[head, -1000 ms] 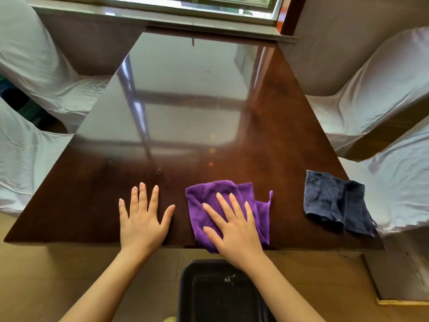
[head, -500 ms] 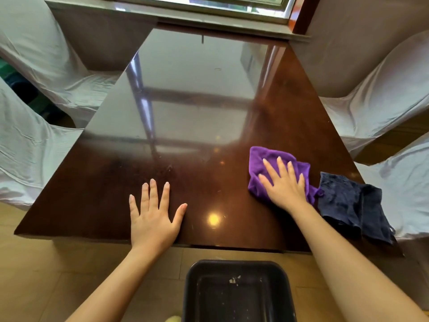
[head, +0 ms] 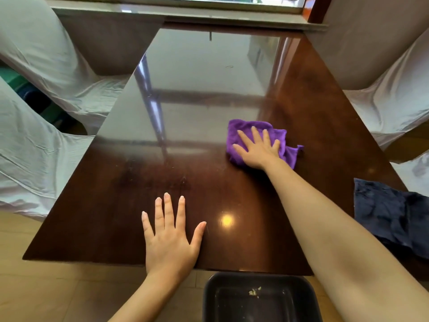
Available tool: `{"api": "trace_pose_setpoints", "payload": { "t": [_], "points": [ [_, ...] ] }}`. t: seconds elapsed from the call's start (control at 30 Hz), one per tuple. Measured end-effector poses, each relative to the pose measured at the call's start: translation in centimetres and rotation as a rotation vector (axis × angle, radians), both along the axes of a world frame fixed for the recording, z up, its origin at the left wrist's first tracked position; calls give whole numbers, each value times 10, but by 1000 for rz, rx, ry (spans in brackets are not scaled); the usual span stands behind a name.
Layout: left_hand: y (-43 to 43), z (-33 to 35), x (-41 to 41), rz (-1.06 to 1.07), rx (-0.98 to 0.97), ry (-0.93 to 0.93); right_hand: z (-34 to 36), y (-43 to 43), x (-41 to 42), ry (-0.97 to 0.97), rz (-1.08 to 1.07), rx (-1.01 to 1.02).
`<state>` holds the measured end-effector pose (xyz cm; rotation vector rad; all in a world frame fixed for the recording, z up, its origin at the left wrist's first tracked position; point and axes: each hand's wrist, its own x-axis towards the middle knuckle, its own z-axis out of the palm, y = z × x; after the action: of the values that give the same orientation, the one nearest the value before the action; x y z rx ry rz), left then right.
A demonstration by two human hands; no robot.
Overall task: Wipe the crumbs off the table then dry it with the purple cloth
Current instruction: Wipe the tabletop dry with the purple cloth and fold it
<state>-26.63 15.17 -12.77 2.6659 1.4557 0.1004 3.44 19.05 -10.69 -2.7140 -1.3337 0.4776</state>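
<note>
The glossy dark brown table (head: 209,94) fills the middle of the view. My right hand (head: 257,148) lies flat on the crumpled purple cloth (head: 246,127), pressing it onto the table right of centre; the cloth shows around my fingers and trails out to the right. My left hand (head: 170,238) rests palm down with fingers spread on the bare wood near the front edge, holding nothing. A dark blue cloth (head: 392,214) lies bunched at the table's near right edge.
A black bin (head: 260,298) with a few crumbs inside stands on the floor below the front edge. Chairs under white covers flank the table on the left (head: 39,145) and right (head: 383,108). A window sill (head: 176,13) runs along the far side.
My right hand has slid the purple cloth from the front edge to the right beside the blue cloth, then farther away toward mid-table. My left hand has stayed flat in place.
</note>
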Motion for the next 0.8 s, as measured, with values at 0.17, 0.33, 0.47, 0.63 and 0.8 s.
{"api": "trace_pose_setpoints", "payload": {
  "t": [0.17, 0.33, 0.47, 0.63, 0.8],
  "points": [
    [1, 1, 0, -1, -6, 6, -2, 0, -41, -71, 284, 72],
    [2, 0, -1, 6, -3, 19, -1, -79, -79, -34, 560, 172],
    [1, 0, -2, 5, -13, -8, 1, -149, -103, 1, 648, 146],
    [1, 1, -2, 16, 9, -20, 0, -217, -118, -3, 615, 118],
    [-1, -1, -2, 23, 0, -28, 1, -262, -103, -61, 504, 82]
  ]
}}
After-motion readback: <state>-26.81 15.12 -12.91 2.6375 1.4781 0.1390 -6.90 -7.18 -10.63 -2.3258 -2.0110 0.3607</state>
